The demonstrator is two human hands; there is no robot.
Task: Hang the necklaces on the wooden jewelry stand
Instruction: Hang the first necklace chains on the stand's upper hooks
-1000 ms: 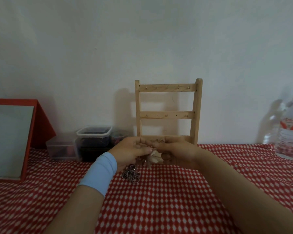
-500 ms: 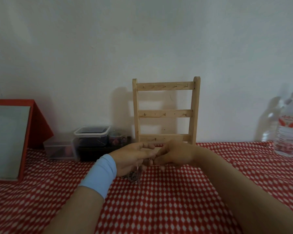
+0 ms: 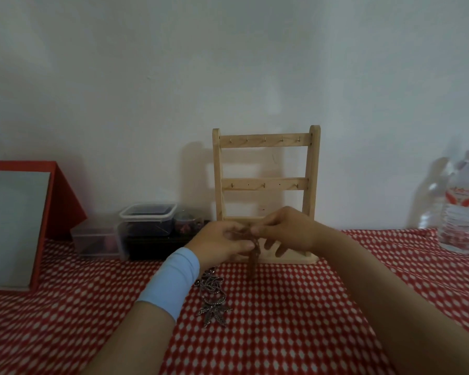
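The wooden jewelry stand [image 3: 266,163] stands upright against the wall, its hooked rails bare. Just in front of its base, my left hand [image 3: 220,243] and my right hand [image 3: 287,231] meet and pinch a thin necklace [image 3: 253,255] between their fingertips; its chain and pendant dangle down, blurred. A pile of silver necklaces [image 3: 213,296] with a leaf-shaped pendant lies on the red checked cloth below my left wrist, which wears a light blue band.
A red-framed mirror [image 3: 16,226] leans at the left. Clear plastic boxes [image 3: 146,220] sit left of the stand by the wall. A water bottle [image 3: 463,204] stands at the far right. The red patterned tablecloth [image 3: 295,320] covers the table.
Both hands have risen slightly off the cloth with the pinched necklace, which now dangles free. The pile of silver necklaces under my left hand has come into full view.
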